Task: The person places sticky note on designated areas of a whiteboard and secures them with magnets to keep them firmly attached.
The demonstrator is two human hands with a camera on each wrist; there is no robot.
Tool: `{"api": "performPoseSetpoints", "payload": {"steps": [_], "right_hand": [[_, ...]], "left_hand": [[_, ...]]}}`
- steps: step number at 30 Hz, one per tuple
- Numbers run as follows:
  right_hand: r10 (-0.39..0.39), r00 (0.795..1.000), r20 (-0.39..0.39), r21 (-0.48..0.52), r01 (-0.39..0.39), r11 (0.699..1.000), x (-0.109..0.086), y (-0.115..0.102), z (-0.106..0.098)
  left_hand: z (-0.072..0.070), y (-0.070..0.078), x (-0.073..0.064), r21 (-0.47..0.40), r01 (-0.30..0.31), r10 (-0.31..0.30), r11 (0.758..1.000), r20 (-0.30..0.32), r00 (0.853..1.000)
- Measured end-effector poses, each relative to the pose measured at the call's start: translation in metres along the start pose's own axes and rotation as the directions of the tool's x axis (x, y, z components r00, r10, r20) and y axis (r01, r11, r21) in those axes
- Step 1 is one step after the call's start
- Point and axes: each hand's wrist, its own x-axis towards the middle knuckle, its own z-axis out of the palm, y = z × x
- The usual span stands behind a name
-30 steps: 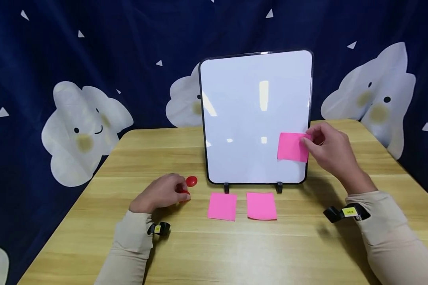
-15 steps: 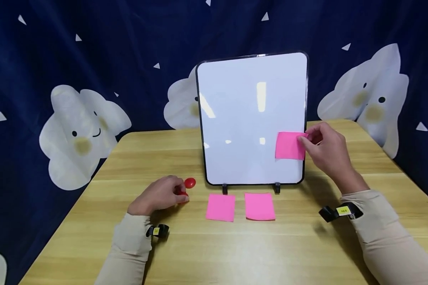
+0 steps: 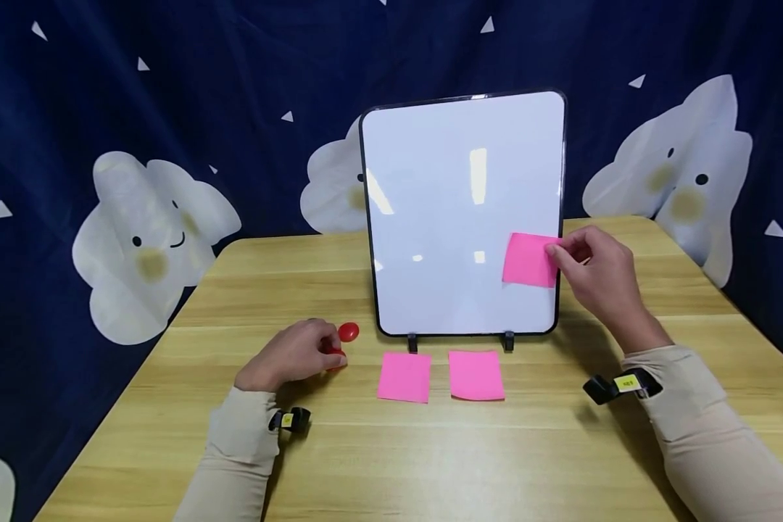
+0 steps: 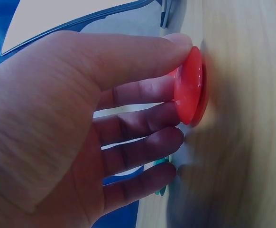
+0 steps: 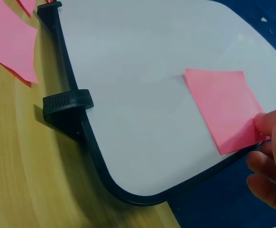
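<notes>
In the head view my right hand (image 3: 600,272) pinches a pink sticky note (image 3: 528,259) by its right edge, between thumb and fingers. This note lies over the lower right of a white board (image 3: 457,181), slightly tilted; the right wrist view shows the thumb on the note (image 5: 223,107) near the board's black rim. My left hand (image 3: 296,353) is low over the table, its thumb and fingertips pinching a round red magnet (image 4: 189,88). Another red magnet (image 3: 349,332) lies just beyond those fingers. Part of the held one is hidden behind the fingers in the head view.
Two more pink notes, a left one (image 3: 404,377) and a right one (image 3: 476,375), lie on the wooden table (image 3: 431,457) before the board. Black feet (image 3: 509,341) hold the board up. Something green (image 4: 161,175) shows behind the left fingers. A blue curtain (image 3: 235,87) hangs behind.
The right hand's pink note has shifted slightly up on the board and tilted a little. My left hand stays at the red magnet. The whole head view has drifted slightly.
</notes>
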Motion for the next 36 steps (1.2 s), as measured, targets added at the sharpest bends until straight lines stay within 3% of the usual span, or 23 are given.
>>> {"api": "performPoseSetpoints", "payload": {"steps": [11, 24, 36], "right_hand": [[-0.104, 0.990, -0.098, 0.051, 0.109, 0.993, -0.001, 0.006, 0.010], [-0.137, 0.987, -0.087, 0.078, 0.144, 0.987, -0.003, 0.008, 0.009], [-0.040, 0.999, 0.005, 0.081, 0.039, 0.996, -0.007, 0.009, 0.007]], "left_hand": [[-0.003, 0.000, -0.002, 0.007, 0.004, -0.004, 1.000, -0.006, 1.000], [-0.005, 0.001, -0.004, -0.002, 0.007, -0.007, 1.000, -0.007, 1.000], [-0.001, 0.000, -0.003, -0.013, 0.004, -0.003, 1.000, 0.016, 1.000]]}}
